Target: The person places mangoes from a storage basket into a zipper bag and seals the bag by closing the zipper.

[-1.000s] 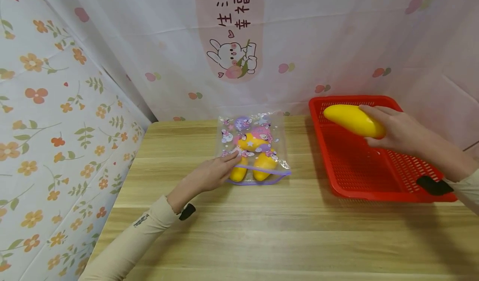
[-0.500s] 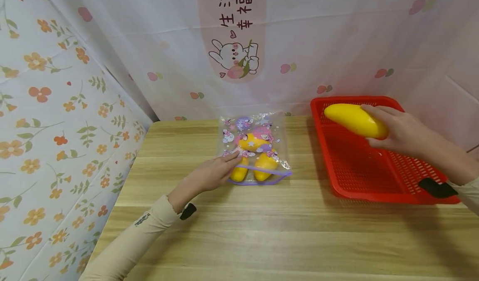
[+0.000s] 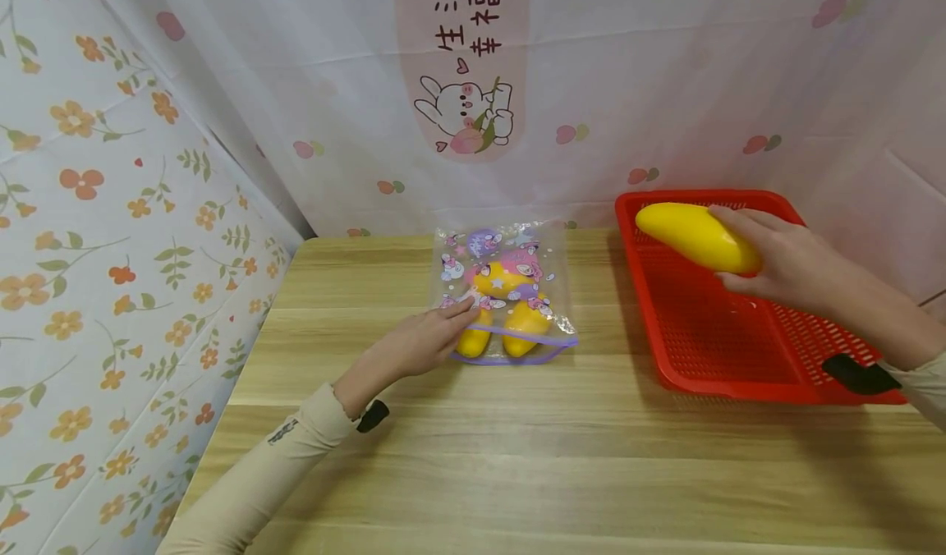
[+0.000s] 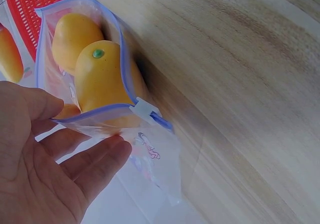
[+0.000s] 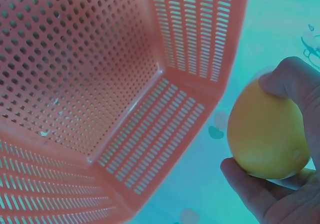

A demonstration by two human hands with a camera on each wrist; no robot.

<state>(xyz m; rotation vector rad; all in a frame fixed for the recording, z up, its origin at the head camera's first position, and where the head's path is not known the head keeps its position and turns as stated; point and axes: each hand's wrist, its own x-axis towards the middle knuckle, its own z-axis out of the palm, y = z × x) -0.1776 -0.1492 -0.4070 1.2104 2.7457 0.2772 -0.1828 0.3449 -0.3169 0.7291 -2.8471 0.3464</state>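
Bright yellow on the mango (image 3: 693, 235), warm yellow on the bagged mangoes (image 4: 102, 83), with green at one tip (image 4: 98, 53). Pink, purple and white cartoon prints on the clear bag (image 3: 484, 243), lilac along the rim (image 4: 95, 113). Bright red for the basket (image 3: 647, 325). Pale wood grain across the table (image 3: 502, 465), beige on the sleeves (image 3: 259, 473), orange flowers on the left cloth's (image 3: 96, 243) white.
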